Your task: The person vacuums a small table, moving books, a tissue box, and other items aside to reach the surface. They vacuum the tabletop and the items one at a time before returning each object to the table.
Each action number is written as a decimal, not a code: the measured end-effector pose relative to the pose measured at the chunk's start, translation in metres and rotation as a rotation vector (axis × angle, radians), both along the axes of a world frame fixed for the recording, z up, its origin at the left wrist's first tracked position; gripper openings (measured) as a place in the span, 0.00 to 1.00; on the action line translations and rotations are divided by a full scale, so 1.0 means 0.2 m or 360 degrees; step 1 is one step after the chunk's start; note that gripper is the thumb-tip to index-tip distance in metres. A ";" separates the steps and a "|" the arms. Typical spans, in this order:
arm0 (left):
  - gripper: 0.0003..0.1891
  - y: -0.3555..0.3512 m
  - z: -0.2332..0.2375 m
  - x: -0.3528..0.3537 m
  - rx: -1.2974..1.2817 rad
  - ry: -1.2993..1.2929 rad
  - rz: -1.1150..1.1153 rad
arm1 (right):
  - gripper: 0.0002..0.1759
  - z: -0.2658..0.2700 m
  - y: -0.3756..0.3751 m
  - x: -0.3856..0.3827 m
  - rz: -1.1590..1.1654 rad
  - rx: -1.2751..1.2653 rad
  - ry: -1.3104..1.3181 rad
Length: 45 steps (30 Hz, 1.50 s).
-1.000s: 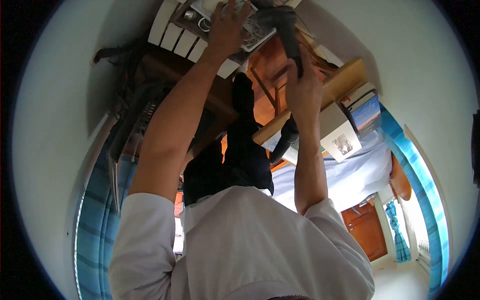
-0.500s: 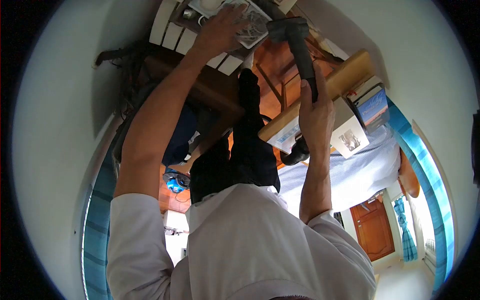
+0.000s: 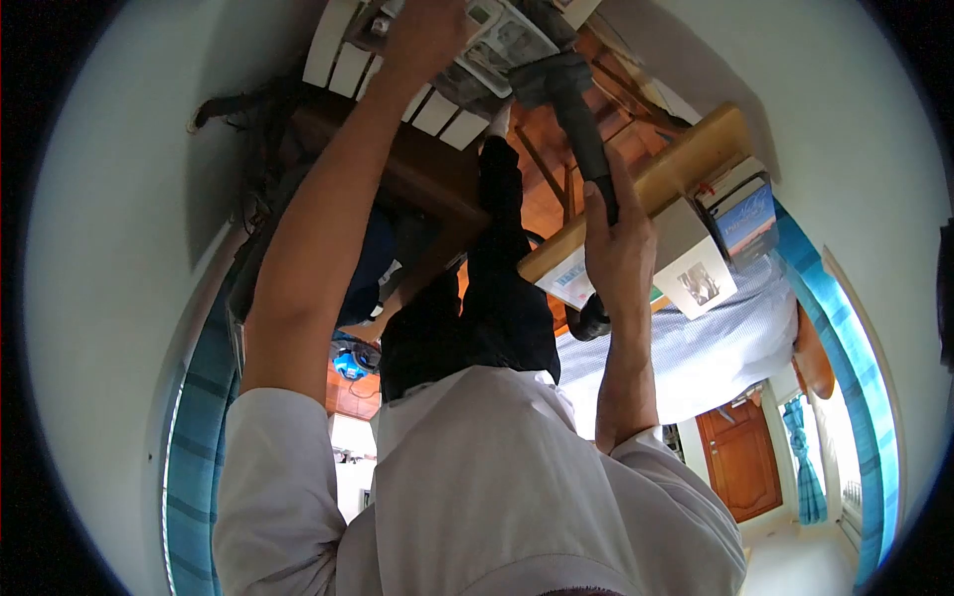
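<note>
My right hand (image 3: 624, 243) is wrapped round the handle of a dark grey vacuum cleaner nozzle (image 3: 576, 114). Its wide T-shaped head points up and to the left, close to the edge of a white tray (image 3: 512, 45) of small items. At the top of the view, my left hand (image 3: 425, 40) reaches over a unit with white drawer fronts (image 3: 434, 112), beside the tray. The frame edge cuts off its fingers, so I cannot see what they hold or touch. A black hose (image 3: 589, 320) shows behind my right wrist.
A wooden shelf (image 3: 646, 194) on the right bears books (image 3: 743, 221) and a white box (image 3: 701, 278). Beyond it lies a bed (image 3: 676, 368). A dark brown table (image 3: 417, 179) is at left, and a blue machine (image 3: 350, 365) stands on the floor.
My left hand has moved up and left off the tray, its fingers leaving the frame. My right hand has shifted the nozzle slightly down and left.
</note>
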<state>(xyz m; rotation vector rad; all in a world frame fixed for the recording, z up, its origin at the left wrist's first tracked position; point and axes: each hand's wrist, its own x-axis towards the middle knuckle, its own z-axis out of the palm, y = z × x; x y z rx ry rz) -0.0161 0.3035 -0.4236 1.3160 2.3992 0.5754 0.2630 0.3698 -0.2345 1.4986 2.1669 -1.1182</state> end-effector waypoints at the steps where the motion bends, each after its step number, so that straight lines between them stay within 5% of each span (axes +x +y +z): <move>1: 0.22 -0.05 -0.06 0.06 0.0226 0.0268 -0.0146 | 0.28 0.00 0.00 -0.01 0.0001 -0.0031 -0.0053; 2: 0.22 -0.08 -0.12 0.07 0.0223 0.0271 -0.0140 | 0.28 0.00 0.00 -0.01 0.0008 -0.0033 -0.0051; 4: 0.22 -0.10 -0.18 0.05 0.0256 -0.0430 0.0471 | 0.28 -0.01 0.00 -0.04 0.0130 0.0007 0.0072; 8: 0.24 -0.07 -0.11 -0.05 0.0715 -0.0415 0.1030 | 0.28 -0.12 -0.02 -0.20 0.0121 -0.0106 0.0180; 11: 0.29 -0.02 -0.13 -0.07 -0.0226 0.0149 0.0048 | 0.27 -0.28 -0.08 -0.23 0.0169 0.0019 0.0114; 14: 0.32 -0.03 -0.17 -0.02 -0.0124 0.0130 -0.0190 | 0.27 -0.29 -0.10 -0.21 0.0153 0.0114 0.0195; 17: 0.35 0.03 -0.06 -0.04 -0.0498 -0.0269 -0.0116 | 0.27 -0.23 -0.01 -0.19 0.0113 -0.0066 -0.0036; 25: 0.36 0.01 -0.11 -0.04 -0.0391 -0.0139 -0.0171 | 0.27 -0.31 0.00 -0.18 0.0084 -0.0102 0.0264; 29: 0.35 0.00 -0.12 -0.04 -0.0381 -0.0095 -0.0157 | 0.28 -0.05 0.03 -0.14 0.0232 -0.0481 0.0114; 36: 0.32 -0.04 -0.08 0.05 -0.0123 -0.0022 0.0012 | 0.28 0.05 0.04 0.00 0.0002 -0.0208 -0.0003; 38: 0.26 -0.06 -0.04 0.10 -0.0154 0.0218 -0.0569 | 0.28 0.02 0.08 0.03 -0.0091 -0.0109 0.0042; 39: 0.21 -0.04 0.02 0.13 -0.0542 -0.0149 -0.0478 | 0.28 0.03 0.09 0.02 -0.0130 -0.0152 -0.0055; 42: 0.19 -0.03 0.02 0.13 -0.0687 0.0045 -0.0652 | 0.29 0.03 0.11 0.03 -0.0058 -0.0106 -0.0026; 45: 0.16 -0.07 -0.20 0.11 -0.0197 0.0226 -0.0714 | 0.30 0.05 0.10 0.02 -0.0094 -0.0142 -0.0051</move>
